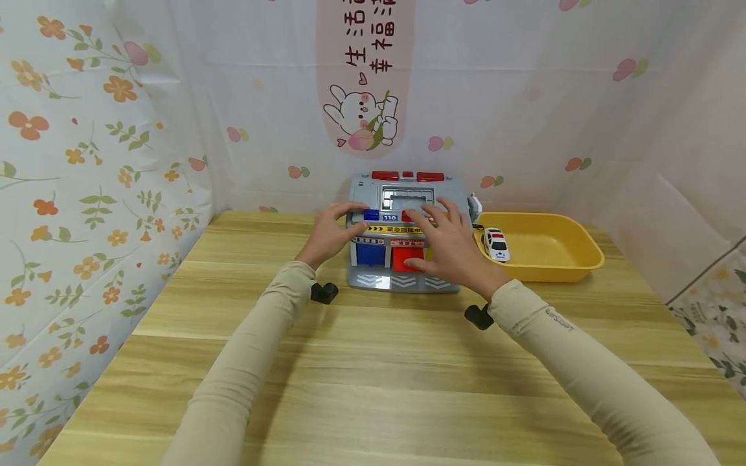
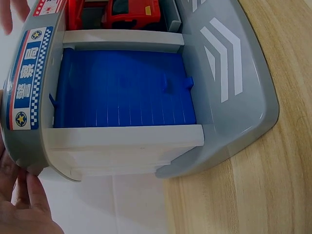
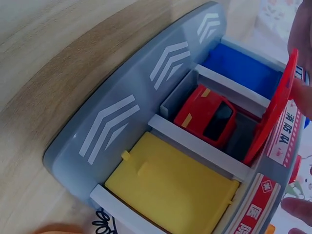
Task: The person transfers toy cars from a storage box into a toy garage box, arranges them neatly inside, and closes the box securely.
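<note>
A grey toy garage (image 1: 408, 283) stands at the back of the table, with blue, red and yellow doors. My left hand (image 1: 328, 234) grips its left side by the ledge near the blue button (image 1: 371, 214). The blue door (image 2: 122, 87) is down, as is the yellow door (image 3: 173, 187). Raised outward, the red door (image 3: 273, 112) uncovers a red toy car (image 3: 204, 117) in the middle bay. My right hand (image 1: 457, 249) spreads over the right half, its thumb at the red door and a fingertip by the red button (image 1: 407, 215).
To the right of the garage stands a yellow tray (image 1: 548, 265). A white toy police car (image 1: 496, 244) leans inside its left end. A printed cloth (image 1: 262, 97) hangs right behind the garage. Wooden tabletop (image 1: 373, 388) stretches in front, under both forearms.
</note>
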`<state>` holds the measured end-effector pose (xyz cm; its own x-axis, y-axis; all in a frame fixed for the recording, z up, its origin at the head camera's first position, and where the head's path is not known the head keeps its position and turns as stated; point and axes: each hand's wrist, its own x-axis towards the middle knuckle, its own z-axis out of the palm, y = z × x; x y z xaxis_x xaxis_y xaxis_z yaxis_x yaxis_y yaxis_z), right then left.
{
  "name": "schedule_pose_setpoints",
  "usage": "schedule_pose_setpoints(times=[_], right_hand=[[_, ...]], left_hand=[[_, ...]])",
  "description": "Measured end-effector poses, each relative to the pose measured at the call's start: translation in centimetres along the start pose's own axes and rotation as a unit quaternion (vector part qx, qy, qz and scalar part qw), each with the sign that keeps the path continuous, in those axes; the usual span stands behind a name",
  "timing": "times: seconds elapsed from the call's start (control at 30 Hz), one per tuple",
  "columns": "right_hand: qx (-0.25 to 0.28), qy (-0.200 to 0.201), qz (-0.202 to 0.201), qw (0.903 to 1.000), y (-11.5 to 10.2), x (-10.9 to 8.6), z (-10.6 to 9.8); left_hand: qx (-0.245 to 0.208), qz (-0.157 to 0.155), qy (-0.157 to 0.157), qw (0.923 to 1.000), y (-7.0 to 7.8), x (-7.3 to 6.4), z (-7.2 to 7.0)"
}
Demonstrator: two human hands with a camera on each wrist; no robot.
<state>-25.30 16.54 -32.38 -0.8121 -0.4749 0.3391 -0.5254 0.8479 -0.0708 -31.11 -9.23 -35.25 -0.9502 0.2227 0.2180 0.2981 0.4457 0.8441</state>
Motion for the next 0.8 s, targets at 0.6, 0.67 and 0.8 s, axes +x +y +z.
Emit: schedule_pose_setpoints(times=[0.6,0.67,0.8], right_hand=[[-0.085,-0.012,0.032,0.9958,0.4,1.3,2.9],[-0.102,0.004,0.024,0.9945,0.5,1.5,3.4],[-0.148,0.047,-0.001,0.9879,0.8,1.7,4.4]], left_hand=[[-0.006,0.016,0.004,0.9998,-0.3,0.0,0.3],[-0.006,0.014,0.005,0.9999,-0.3,0.0,0.3],[-0.011,0.006,0.004,0.9999,-0.2,-0.1,0.2]])
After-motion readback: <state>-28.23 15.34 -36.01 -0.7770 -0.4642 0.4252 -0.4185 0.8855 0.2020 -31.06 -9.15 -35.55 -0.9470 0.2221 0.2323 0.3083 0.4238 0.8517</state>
